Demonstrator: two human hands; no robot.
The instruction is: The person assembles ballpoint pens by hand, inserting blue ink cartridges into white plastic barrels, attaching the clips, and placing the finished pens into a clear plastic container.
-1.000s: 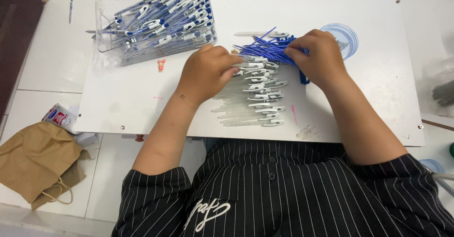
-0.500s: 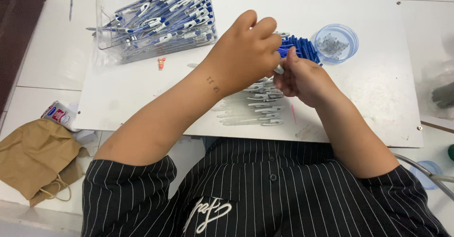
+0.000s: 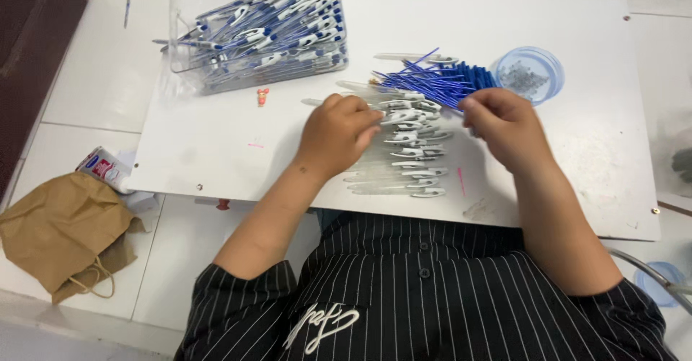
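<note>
Resting curled on the row of clear pen barrels [image 3: 400, 152], the left hand [image 3: 339, 134] has its fingertips pinched at the top barrel, whose long axis runs sideways toward the right hand [image 3: 504, 127]. That hand's fingers are closed on the near end of the blue refill bundle [image 3: 432, 81], fanning up-left from them. Half a second ago the left hand was raised over the bundle; now it has dropped to the barrels.
</note>
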